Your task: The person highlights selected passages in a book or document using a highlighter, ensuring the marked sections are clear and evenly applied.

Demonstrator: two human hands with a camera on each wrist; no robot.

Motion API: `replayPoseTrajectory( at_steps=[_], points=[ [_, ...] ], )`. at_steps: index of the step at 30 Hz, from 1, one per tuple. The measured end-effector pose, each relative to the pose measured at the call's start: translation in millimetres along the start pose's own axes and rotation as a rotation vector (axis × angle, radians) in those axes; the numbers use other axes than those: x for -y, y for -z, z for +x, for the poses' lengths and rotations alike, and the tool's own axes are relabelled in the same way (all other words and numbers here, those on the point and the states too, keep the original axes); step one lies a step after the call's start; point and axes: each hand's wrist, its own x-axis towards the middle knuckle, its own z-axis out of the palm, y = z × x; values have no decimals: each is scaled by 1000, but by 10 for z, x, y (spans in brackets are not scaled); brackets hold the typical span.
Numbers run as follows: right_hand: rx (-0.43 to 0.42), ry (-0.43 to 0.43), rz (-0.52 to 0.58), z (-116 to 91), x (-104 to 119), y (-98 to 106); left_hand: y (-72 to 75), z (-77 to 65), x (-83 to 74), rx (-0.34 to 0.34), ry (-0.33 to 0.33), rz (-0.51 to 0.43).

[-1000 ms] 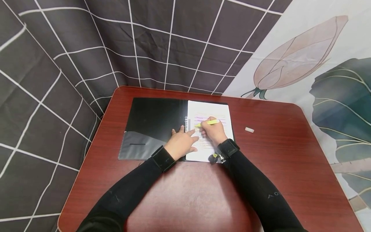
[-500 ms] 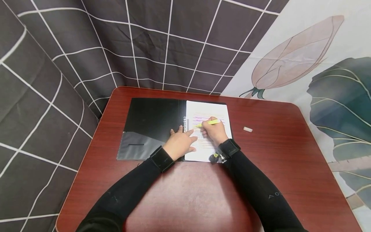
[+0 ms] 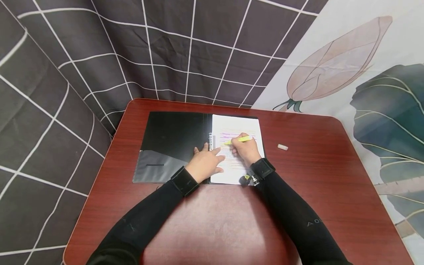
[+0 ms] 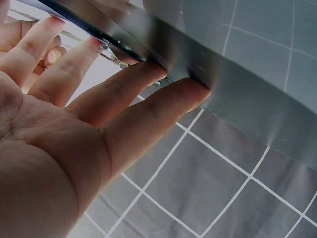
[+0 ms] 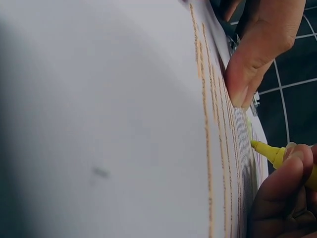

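Observation:
An open black ring binder (image 3: 175, 129) lies on the table with printed white sheets (image 3: 232, 121) on its right side. Purple and orange lines mark the text. My right hand (image 3: 246, 150) pinches a yellow highlighter (image 3: 246, 138); in the right wrist view the highlighter's tip (image 5: 255, 144) is at the page. My left hand (image 3: 203, 163) rests with spread, straight fingers across the binder's spine and the page's left edge. The left wrist view shows its fingertips (image 4: 198, 91) against the dark binder surface. The binder rings (image 3: 210, 138) are partly covered by that hand.
A small white block (image 3: 282, 147), too small to identify, lies right of the binder on the reddish-brown table (image 3: 314, 165). A dark cloth with white grid lines (image 3: 172, 48) hangs behind the table and to its left.
The highlighter and right hand have shifted slightly to the right relative to the page. My left hand stays in place. The whole head view has drifted a little.

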Motion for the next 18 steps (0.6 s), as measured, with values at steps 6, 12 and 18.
replayPoseTrajectory(
  at_steps=[6,12,18],
  points=[
    [-7,11,19,-4,-24,33,42,-16,-18,0,-4,-23],
    [-19,19,17,-5,-35,47,76,-34,-24,17,7,-29],
    [-36,5,-2,5,-52,55,14,-13,-1,-4,-7,-7]
  ],
)
